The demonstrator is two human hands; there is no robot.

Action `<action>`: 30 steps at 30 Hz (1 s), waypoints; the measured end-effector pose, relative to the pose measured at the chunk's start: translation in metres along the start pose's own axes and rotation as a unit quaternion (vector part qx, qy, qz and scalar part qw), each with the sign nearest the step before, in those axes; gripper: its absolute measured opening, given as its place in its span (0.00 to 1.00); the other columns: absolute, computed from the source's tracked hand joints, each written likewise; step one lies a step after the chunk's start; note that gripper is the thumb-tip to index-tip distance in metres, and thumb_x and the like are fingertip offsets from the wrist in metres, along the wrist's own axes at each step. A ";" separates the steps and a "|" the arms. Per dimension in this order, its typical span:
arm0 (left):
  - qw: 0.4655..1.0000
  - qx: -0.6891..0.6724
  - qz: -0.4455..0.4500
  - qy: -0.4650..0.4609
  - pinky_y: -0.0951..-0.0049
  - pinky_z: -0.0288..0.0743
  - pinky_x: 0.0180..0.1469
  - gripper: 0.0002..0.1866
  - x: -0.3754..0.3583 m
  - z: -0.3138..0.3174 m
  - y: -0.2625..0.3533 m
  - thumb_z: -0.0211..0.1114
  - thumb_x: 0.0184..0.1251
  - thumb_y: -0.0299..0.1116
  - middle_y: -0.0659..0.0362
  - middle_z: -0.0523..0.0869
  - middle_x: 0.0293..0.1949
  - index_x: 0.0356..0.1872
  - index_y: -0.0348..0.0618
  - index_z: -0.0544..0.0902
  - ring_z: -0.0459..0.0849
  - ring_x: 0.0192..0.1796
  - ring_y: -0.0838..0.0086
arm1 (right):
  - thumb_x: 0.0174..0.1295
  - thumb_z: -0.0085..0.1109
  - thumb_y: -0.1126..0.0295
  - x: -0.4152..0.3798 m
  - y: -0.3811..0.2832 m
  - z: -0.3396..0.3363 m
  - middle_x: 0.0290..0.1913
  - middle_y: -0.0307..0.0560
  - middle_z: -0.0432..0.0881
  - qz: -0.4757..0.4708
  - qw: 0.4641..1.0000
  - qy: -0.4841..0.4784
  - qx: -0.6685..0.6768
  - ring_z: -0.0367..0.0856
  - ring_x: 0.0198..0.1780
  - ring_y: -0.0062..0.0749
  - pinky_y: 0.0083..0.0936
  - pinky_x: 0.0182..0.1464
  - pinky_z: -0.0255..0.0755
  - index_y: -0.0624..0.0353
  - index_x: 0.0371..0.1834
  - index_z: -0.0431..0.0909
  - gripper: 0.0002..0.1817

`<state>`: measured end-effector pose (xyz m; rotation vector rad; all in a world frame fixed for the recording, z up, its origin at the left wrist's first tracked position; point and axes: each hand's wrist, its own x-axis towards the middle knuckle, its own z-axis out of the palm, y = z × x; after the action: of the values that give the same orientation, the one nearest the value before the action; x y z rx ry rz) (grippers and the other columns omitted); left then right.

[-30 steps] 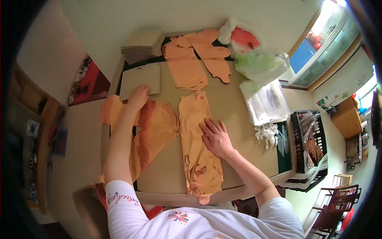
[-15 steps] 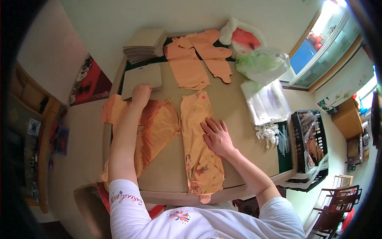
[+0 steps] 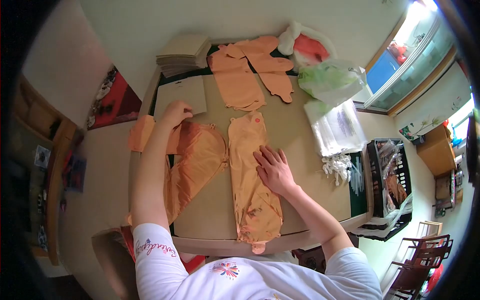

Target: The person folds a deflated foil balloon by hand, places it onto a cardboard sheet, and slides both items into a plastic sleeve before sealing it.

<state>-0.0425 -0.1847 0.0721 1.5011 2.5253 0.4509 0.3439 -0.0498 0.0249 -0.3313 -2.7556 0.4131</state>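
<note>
My right hand lies flat, fingers spread, on a rose-gold foil balloon that is uninflated and stretched lengthwise in front of me. A small red dot marks its top end. My left hand is over the lower edge of a pale cardboard sheet. Its fingers are loosely bent, with a gap showing between fingers and thumb and nothing visible in them. Below that hand, more flat rose-gold foil balloons overlap one another, partly covered by my left forearm.
A stack of cardboard sheets stands at the back left, beside more flat balloons. On the right are clear plastic sleeves, white string bundles, thin straws and a green-white bag. A black crate adjoins the table edge.
My left hand has shifted slightly left and down over the cardboard sheet, its fingers now bent and apart. My right hand stays on the balloon. The whole view has moved slightly.
</note>
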 end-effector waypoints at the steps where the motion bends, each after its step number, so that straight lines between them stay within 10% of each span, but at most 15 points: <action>1: 1.000 0.003 0.003 -0.002 0.61 0.75 0.51 0.13 0.000 -0.002 0.001 0.69 0.58 0.32 0.49 0.86 0.43 0.43 0.39 0.85 0.82 0.47 0.54 | 0.66 0.52 0.63 0.000 0.000 0.001 0.68 0.52 0.67 -0.001 1.000 0.000 -0.002 0.62 0.71 0.46 0.54 0.71 0.52 0.54 0.65 0.69 0.24; 10: 0.971 0.023 -0.055 0.231 0.60 0.76 0.43 0.07 -0.012 -0.008 0.030 0.61 0.63 0.29 0.48 0.84 0.35 0.39 0.40 0.84 0.82 0.40 0.51 | 0.67 0.51 0.62 -0.002 0.001 0.000 0.69 0.53 0.66 -0.004 1.000 -0.002 0.000 0.60 0.72 0.47 0.54 0.72 0.51 0.54 0.66 0.68 0.24; 13: 0.926 0.063 0.051 0.368 0.60 0.75 0.42 0.04 -0.023 -0.026 0.049 0.61 0.62 0.27 0.51 0.80 0.34 0.36 0.41 0.80 0.79 0.39 0.53 | 0.67 0.51 0.61 -0.001 0.004 0.004 0.69 0.53 0.66 -0.003 1.000 0.005 0.000 0.60 0.72 0.47 0.54 0.72 0.51 0.55 0.66 0.68 0.25; 19: 0.914 0.066 0.203 0.346 0.61 0.74 0.43 0.04 -0.113 -0.005 0.153 0.60 0.57 0.24 0.56 0.77 0.36 0.33 0.42 0.76 0.78 0.43 0.59 | 0.69 0.52 0.63 0.001 0.006 -0.004 0.61 0.58 0.73 0.021 0.975 0.176 0.137 0.72 0.62 0.48 0.44 0.63 0.67 0.53 0.68 0.65 0.24; 22: 0.919 0.048 0.267 0.288 0.63 0.73 0.44 0.06 -0.163 0.051 0.199 0.60 0.54 0.26 0.57 0.76 0.35 0.34 0.42 0.77 0.77 0.42 0.63 | 0.68 0.54 0.65 0.012 -0.029 -0.046 0.50 0.50 0.79 0.264 0.695 0.071 0.665 0.79 0.50 0.35 0.33 0.54 0.74 0.56 0.71 0.60 0.28; 23: 0.921 0.046 0.280 0.267 0.63 0.74 0.45 0.07 -0.175 0.070 0.209 0.61 0.54 0.27 0.58 0.77 0.36 0.35 0.42 0.78 0.78 0.43 0.64 | 0.66 0.57 0.70 0.011 -0.019 -0.040 0.41 0.43 0.79 0.300 0.726 0.045 0.618 0.78 0.40 0.24 0.25 0.45 0.75 0.53 0.73 0.55 0.33; 30: 0.960 -0.104 0.167 0.199 0.57 0.66 0.66 0.23 -0.214 0.120 0.222 0.68 0.60 0.41 0.52 0.79 0.56 0.54 0.40 0.79 0.73 0.63 0.58 | 0.59 0.60 0.75 -0.040 0.014 -0.026 0.29 0.46 0.79 0.301 0.907 0.004 0.294 0.79 0.32 0.32 0.28 0.38 0.75 0.46 0.69 0.62 0.33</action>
<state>0.2788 -0.2523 0.0336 1.9136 2.3844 1.1367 0.3927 -0.0414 0.0319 -1.0042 -2.3037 1.3417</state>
